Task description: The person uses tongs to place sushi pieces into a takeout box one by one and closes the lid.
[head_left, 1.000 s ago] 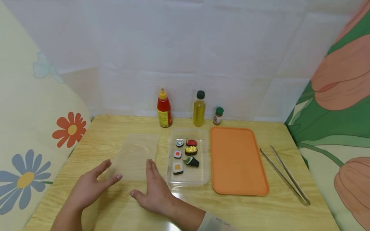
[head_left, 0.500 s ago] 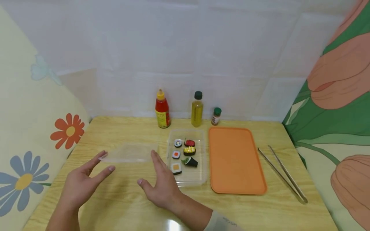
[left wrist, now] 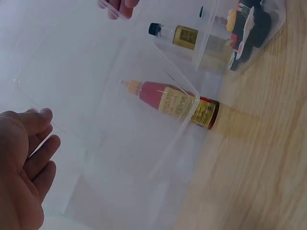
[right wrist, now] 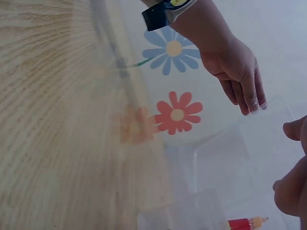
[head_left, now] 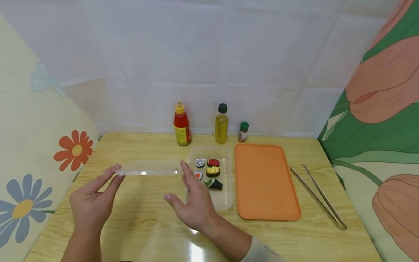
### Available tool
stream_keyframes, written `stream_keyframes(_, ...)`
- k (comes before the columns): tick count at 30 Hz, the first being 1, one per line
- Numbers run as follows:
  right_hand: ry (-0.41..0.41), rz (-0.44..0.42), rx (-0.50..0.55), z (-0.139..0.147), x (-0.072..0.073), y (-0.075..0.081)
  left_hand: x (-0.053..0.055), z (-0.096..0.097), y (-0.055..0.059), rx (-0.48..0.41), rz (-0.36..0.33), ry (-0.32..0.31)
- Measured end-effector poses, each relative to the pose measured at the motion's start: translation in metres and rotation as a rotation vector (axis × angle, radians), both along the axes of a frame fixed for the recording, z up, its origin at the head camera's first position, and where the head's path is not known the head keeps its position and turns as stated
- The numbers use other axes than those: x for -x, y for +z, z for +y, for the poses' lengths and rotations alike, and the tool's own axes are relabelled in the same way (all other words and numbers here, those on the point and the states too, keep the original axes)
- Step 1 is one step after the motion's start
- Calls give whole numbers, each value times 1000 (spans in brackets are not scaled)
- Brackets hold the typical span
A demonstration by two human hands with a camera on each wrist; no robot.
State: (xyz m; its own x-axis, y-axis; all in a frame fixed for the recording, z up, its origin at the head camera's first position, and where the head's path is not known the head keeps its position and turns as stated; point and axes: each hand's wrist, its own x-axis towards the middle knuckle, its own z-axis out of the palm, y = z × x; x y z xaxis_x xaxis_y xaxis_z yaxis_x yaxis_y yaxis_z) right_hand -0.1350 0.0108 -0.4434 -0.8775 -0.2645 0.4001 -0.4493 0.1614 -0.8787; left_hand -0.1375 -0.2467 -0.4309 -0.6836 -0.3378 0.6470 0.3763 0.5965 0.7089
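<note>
A clear plastic lid (head_left: 148, 168) is held up off the table, nearly edge-on in the head view. My left hand (head_left: 93, 200) pinches its left edge between thumb and fingers; the left wrist view shows the same lid (left wrist: 96, 96) with the ketchup-like bottle seen through it. My right hand (head_left: 196, 203) has straight fingers right at the lid's right edge, its thumb spread away below. Beneath and beyond that hand stands a clear plastic container (head_left: 227, 198) with several sushi pieces, among them a corn-topped one (head_left: 213, 171) and a dark cone roll (head_left: 214, 183). My right hand hides its lower left part.
Along the back wall stand a red sauce bottle (head_left: 182, 125), an oil bottle (head_left: 221, 125) and a small green-capped spice jar (head_left: 243, 132). An orange tray (head_left: 266, 182) lies right of the container, with metal tongs (head_left: 322, 200) farther right.
The lid has come up off the table and tilted toward edge-on. My left hand has closed on its left edge, and my right hand has shifted right and up.
</note>
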Motion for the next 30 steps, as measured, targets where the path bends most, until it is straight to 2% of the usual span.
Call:
stream_keyframes(3, 11, -20, 56, 4, -1, 7, 3, 10, 7, -40, 167, -58)
stream_keyframes(5, 12, -13, 77, 8, -2, 11, 3, 18, 15, -65, 239, -98)
stream_keyframes(9, -4, 90, 93, 19, -1, 19, 5, 32, 29, -44, 325, -162)
stream_keyframes(12, -29, 182, 140, 26, 2, 23, 9, 35, 32, 10, 356, -190)
stream_keyframes(18, -55, 323, 253, 38, 9, 28, 14, 40, 33, 30, 356, -257)
stream_keyframes(22, -114, 419, 221, 48, 14, 31, 17, 47, 36, 29, 337, -297)
stream_keyframes(26, -155, 448, 168, 59, 21, 31, 18, 54, 38, 20, 325, -333)
stream_keyframes(30, -130, 415, 176, 69, 28, 26, 20, 59, 37, 11, 265, -337)
